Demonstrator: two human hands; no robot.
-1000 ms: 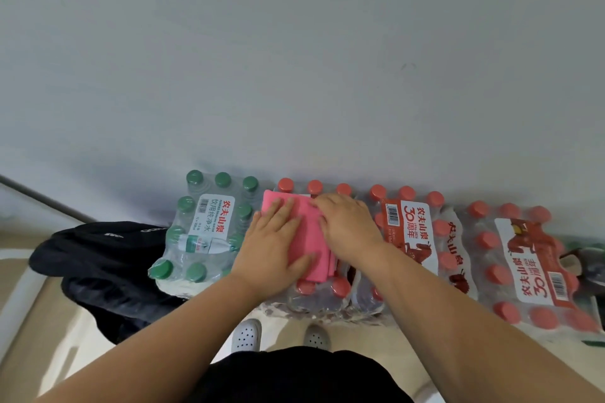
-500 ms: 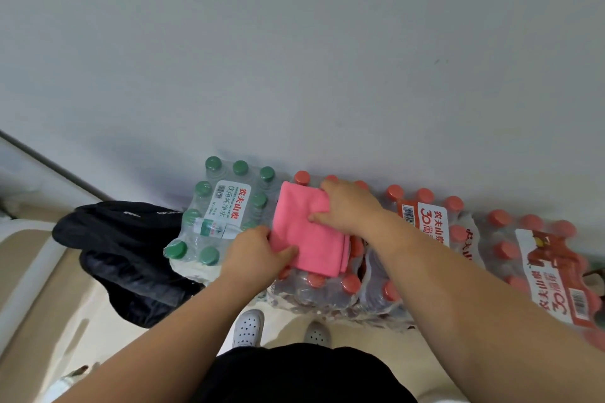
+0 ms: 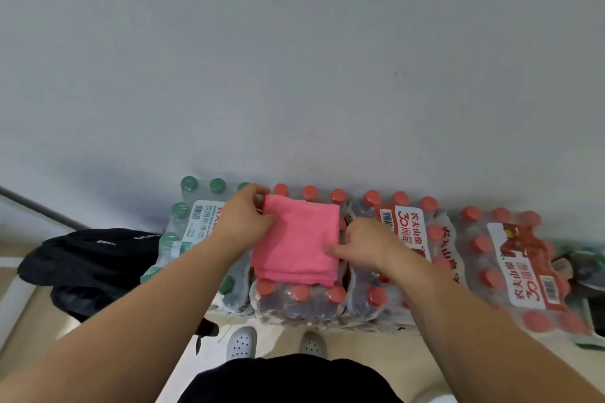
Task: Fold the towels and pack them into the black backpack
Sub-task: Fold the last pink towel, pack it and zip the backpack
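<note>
A pink towel [image 3: 298, 239], folded into a rough square with layered edges along its near side, lies on top of a shrink-wrapped pack of red-capped water bottles [image 3: 294, 301]. My left hand [image 3: 244, 219] grips the towel's far left corner with curled fingers. My right hand [image 3: 363, 247] pinches its right edge near the front corner. The black backpack [image 3: 88, 262] lies slumped on the floor to the left, apart from both hands; I cannot see its opening.
A green-capped bottle pack [image 3: 193, 222] stands left of the towel, and more red-capped packs [image 3: 510, 265] stand to the right, all against a grey wall [image 3: 294, 59]. My shoes [image 3: 242, 342] are on the beige floor below. A dark object [image 3: 586, 268] sits at the far right.
The towel has gone from a narrower folded strip to a wider square. My hands have moved apart, the left to its far left corner and the right to its right edge.
</note>
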